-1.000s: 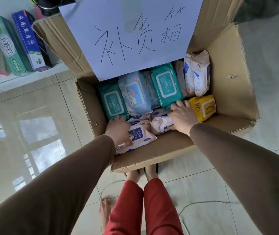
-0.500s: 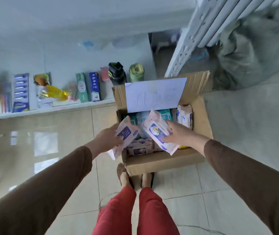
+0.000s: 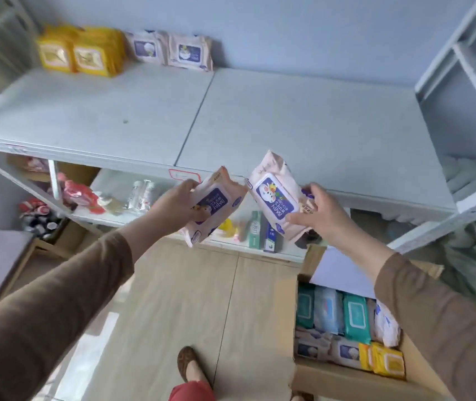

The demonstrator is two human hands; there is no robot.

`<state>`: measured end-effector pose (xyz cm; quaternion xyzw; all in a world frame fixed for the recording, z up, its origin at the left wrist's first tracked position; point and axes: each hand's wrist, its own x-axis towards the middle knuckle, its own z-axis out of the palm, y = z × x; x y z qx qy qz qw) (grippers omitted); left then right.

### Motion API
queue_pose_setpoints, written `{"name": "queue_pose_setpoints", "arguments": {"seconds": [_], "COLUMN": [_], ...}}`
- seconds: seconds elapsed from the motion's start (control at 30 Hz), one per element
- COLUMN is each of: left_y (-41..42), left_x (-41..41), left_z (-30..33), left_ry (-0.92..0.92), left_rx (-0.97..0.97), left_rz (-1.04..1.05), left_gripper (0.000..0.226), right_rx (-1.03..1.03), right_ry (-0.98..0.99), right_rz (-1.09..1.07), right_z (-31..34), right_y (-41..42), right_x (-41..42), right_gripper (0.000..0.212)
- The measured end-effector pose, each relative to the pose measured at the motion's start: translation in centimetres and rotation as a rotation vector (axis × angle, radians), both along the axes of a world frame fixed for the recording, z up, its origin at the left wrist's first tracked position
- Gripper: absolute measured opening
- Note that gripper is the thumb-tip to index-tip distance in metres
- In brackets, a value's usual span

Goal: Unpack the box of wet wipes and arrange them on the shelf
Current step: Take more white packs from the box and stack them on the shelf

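Now both hands are up at the front edge of the pale shelf, a pack in each. The left hand has its fingers curled round a pink pack with a navy "BABY WIPES" label, tilted. The right hand pinches a matching pack by its end, label facing up. Yellow packs and two pink ones stand at the back. The cardboard box sits on the floor, lower right, holding teal, blue and yellow packs.
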<state>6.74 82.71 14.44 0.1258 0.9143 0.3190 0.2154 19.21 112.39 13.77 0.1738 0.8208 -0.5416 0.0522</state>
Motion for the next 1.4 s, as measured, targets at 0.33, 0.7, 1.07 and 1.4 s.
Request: {"name": "queue_pose_setpoints", "arguments": {"seconds": [0.33, 0.7, 1.07, 1.4], "left_y": [-14.3, -15.0, -8.0, -3.1], "left_x": [-13.5, -30.6, -54.1, -66.8], "left_z": [6.5, 5.7, 3.8, 2.4], "left_ry": [0.086, 0.187, 0.388, 0.396], "left_rx": [0.081, -0.028, -0.379, -0.495], "left_rz": [0.069, 0.005, -0.219, -0.476], "left_gripper": [0.021, 0.028, 0.03, 0.054], "right_rx": [-0.494, -0.631, -0.464, -0.472], "right_ry": [0.144, 0.238, 0.142, 0.026], "right_rz": [-0.156, -0.195, -0.326, -0.285], "right_z": [5.7, 4.0, 0.1, -2.2], "right_y": [-15.3, -15.6, -8.8, -7.6], "right_x": [-15.0, -30.9, -53.6, -64.9], "right_gripper": [0.036, 0.044, 0.049, 0.054]}}
